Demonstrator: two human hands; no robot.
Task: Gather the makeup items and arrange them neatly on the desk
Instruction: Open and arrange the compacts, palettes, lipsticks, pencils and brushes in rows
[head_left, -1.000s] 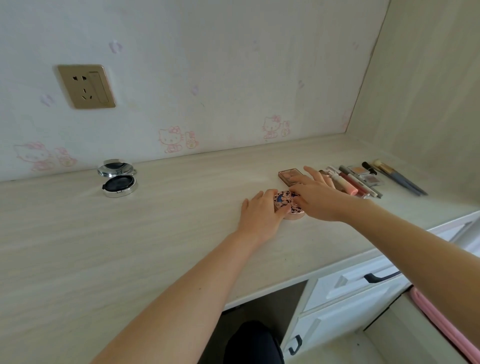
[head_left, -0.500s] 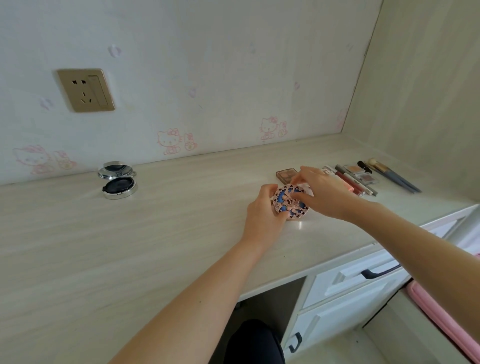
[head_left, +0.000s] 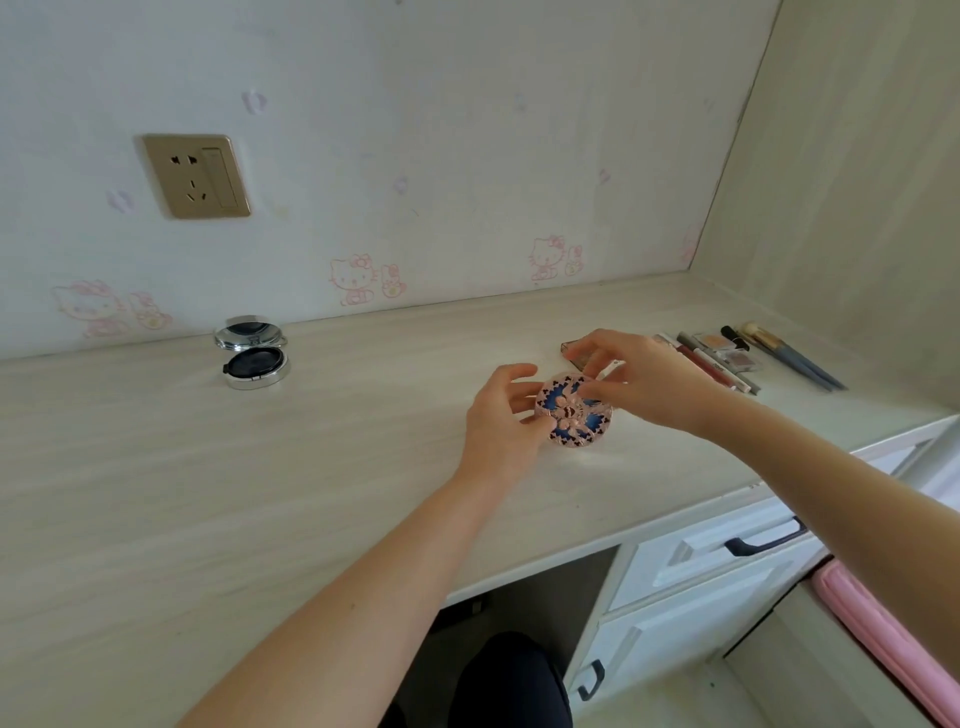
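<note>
Your left hand (head_left: 496, 426) and right hand (head_left: 644, 387) both pinch the round patterned compact (head_left: 574, 415) by its rim, tilted just above the tabletop (head_left: 311, 467); it looks light, stiff, smooth and probably slippery, so hold the edges.

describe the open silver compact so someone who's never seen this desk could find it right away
Start at the gold wall socket; straight below it on the desk sits the open silver compact, well left of both hands. It is round, with a dark cushion and its mirror lid tipped up behind, unlike the patterned pink-and-blue compact being held.
</note>
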